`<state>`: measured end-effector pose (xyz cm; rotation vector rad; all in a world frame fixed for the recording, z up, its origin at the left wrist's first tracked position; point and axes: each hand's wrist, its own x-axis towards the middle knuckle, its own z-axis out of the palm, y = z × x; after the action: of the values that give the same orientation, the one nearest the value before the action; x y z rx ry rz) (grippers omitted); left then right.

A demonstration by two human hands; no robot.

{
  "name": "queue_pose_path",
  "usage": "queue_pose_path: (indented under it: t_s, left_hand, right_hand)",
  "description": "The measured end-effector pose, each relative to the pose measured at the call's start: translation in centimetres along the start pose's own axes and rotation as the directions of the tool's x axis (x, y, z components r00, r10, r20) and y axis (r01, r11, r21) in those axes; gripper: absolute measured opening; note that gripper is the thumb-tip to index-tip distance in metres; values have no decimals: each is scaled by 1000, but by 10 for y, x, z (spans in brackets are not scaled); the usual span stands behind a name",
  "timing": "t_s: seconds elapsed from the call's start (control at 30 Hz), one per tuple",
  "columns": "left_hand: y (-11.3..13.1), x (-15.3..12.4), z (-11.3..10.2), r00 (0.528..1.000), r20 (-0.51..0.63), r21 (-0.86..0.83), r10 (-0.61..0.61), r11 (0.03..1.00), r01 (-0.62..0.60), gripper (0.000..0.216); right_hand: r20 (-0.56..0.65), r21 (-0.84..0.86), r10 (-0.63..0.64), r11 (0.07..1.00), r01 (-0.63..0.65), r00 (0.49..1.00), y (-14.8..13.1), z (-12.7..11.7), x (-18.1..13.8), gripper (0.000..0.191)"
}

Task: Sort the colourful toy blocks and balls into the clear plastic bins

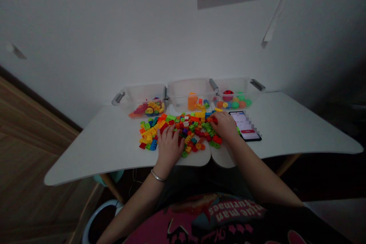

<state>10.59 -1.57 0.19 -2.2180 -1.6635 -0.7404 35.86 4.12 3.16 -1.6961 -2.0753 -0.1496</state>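
A heap of small coloured building bricks [183, 126] lies on the white table [108, 145] in front of me. My left hand [169, 145] rests flat on the near left part of the heap, fingers stretched out over red and yellow bricks. My right hand [224, 125] is curled over the right end of the heap, its fingertips pinched on a red brick [214, 119]. A silver bracelet sits on my left wrist.
Three clear plastic bins stand along the wall: the left bin [141, 101] holds mixed bricks, the middle bin [191, 97] a few orange pieces, the right bin [236, 93] round coloured pieces. A lit phone [245, 126] lies right of my right hand.
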Motion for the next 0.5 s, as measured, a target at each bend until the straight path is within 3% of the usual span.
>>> queue_pose_path:
  t_s: [0.33, 0.5]
  left_hand:
    - [1, 1, -3, 1000, 5, 4, 7, 1000, -7, 37]
    - [0, 0, -2, 1000, -9, -12, -1, 1000, 1, 37]
  right_hand:
    - [-50, 86, 40, 996, -36, 998, -3, -2, -2, 22]
    - [-135, 203, 99, 977, -70, 986, 2, 3, -3, 22]
